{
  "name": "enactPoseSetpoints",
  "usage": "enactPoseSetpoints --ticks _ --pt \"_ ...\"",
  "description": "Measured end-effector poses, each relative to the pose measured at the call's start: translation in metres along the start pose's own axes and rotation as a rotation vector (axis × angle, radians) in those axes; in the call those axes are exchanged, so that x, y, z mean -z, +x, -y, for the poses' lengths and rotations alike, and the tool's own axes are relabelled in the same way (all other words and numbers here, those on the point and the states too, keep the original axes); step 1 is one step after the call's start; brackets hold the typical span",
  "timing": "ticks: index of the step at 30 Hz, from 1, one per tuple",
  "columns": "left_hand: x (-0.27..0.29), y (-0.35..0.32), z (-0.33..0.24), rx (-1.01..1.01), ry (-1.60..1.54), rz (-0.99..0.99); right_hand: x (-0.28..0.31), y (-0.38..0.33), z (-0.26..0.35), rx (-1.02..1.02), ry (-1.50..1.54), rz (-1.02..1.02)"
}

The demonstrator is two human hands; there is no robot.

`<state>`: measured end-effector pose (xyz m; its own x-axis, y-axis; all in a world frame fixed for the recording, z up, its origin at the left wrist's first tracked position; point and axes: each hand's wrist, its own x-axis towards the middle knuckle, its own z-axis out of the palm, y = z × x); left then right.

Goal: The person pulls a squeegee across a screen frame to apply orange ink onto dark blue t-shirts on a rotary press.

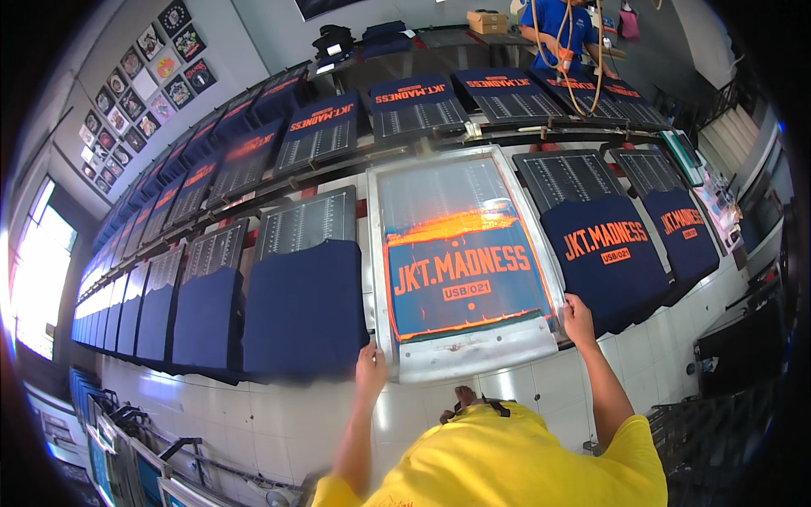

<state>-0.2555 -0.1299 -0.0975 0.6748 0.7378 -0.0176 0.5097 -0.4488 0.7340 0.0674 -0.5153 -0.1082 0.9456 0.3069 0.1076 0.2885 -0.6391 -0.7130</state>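
Note:
A silkscreen frame (473, 353) with a pale metal rim lies over a pallet in front of me. Its blue stencil shows orange lettering, and a band of wet orange ink (456, 226) stretches across the mesh above that. My left hand (372, 369) is closed at the frame's near left corner. Higher up on the right side, my right hand (577, 321) grips the frame's edge with curled fingers. Left of the frame, a plain navy T-shirt (304, 291) covers the lower part of its pallet. To the right, another navy T-shirt (604, 287) carries an orange print.
Several shirt-covered pallets line the rows to the left and behind, such as a printed navy shirt (411, 93). At the far right a person in blue (562, 29) stands behind hanging tan hoses (598, 84). Folded dark garments (334, 42) and a cardboard box (487, 22) sit at the back.

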Motion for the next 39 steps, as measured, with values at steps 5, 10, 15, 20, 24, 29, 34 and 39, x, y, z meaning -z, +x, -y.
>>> enactPoseSetpoints --ticks 5,10,15,20,24,29,34,39 --pt "-0.011 0.008 0.017 -0.047 -0.01 -0.132 -0.023 0.018 -0.026 -0.1 0.221 -0.118" --pt "-0.007 0.024 0.028 0.088 -0.012 -0.041 -0.032 0.025 -0.024 -0.161 0.186 -0.179" --pt "0.002 0.039 0.034 0.197 -0.133 0.039 -0.035 0.031 -0.02 -0.186 0.217 -0.177" --pt "0.011 0.046 0.03 0.337 -0.32 0.193 -0.043 0.033 -0.025 -0.177 0.281 -0.231" --pt "0.019 0.043 0.019 0.39 -0.404 0.213 -0.042 0.033 -0.021 -0.165 0.269 -0.21" --pt "0.024 0.041 0.019 0.409 -0.481 0.219 -0.039 0.033 -0.019 -0.224 0.297 -0.167" --pt "0.024 0.04 0.013 0.415 -0.513 0.215 -0.041 0.033 -0.02 -0.222 0.298 -0.196" --pt "0.018 0.033 0.011 0.453 -0.59 0.13 -0.039 0.039 -0.014 -0.276 0.131 -0.096"
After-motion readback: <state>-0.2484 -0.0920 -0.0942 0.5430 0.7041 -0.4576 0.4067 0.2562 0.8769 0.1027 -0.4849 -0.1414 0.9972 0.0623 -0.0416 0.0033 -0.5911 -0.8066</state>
